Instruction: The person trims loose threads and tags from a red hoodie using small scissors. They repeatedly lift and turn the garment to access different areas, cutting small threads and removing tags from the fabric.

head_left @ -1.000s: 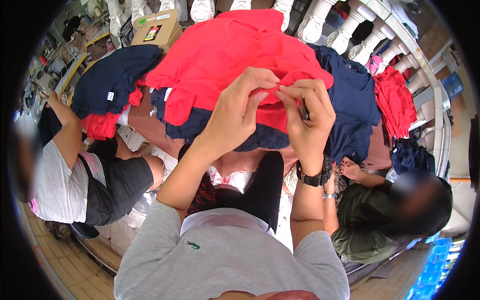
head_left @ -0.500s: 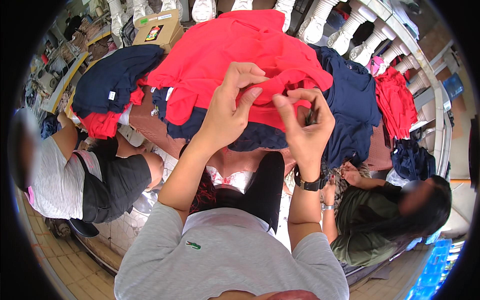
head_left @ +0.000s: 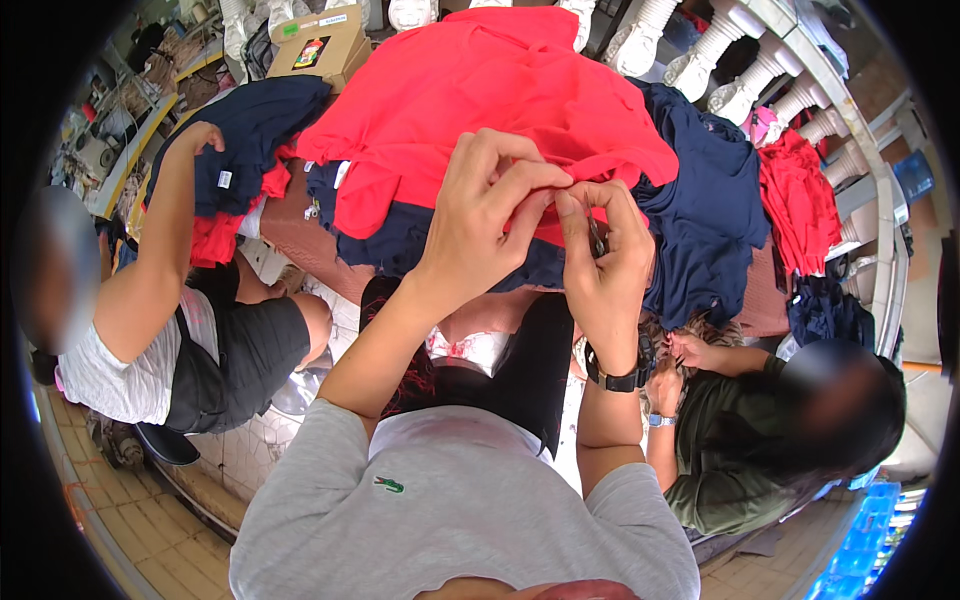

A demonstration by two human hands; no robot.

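The red shirt (head_left: 480, 90) lies on top of navy shirts (head_left: 700, 210) on the tabletop (head_left: 300, 245). Both hands meet at its near edge: the left hand (head_left: 480, 215) pinches the cloth, and the right hand (head_left: 605, 265) grips a small dark tool (head_left: 597, 238) against it. A slip could nick the fabric or a fingertip.

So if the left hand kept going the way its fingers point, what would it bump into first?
Almost at once the right hand: the left hand points right, fingertips nearly meeting it over the red garment. Depth is hard to judge, but they look practically touching.
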